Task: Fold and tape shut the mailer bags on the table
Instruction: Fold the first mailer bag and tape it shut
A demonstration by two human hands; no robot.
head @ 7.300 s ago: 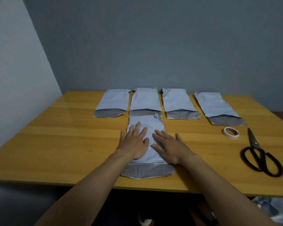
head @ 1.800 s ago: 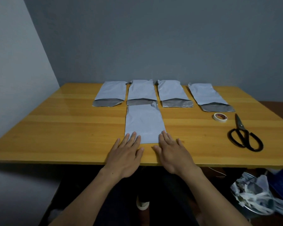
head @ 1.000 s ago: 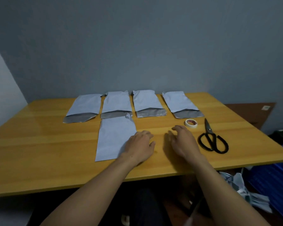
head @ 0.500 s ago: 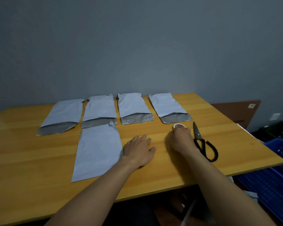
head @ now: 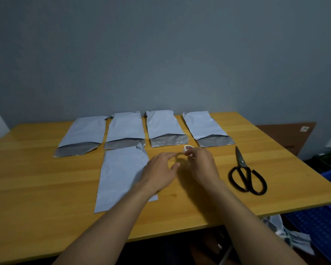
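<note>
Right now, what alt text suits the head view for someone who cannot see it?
The right hand pinches a small tape roll at a wooden table, the left hand close beside it. A folded mailer bag lies left of them, four unfolded mailers behind, black scissors right.

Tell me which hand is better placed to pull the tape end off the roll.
Probably left. The right hand pinches the tape roll; the left hand is open, fingertips right beside it.

pale blue mailer bags (head: 122, 175), black scissors (head: 246, 176), yellow-orange table (head: 36, 188)
</note>
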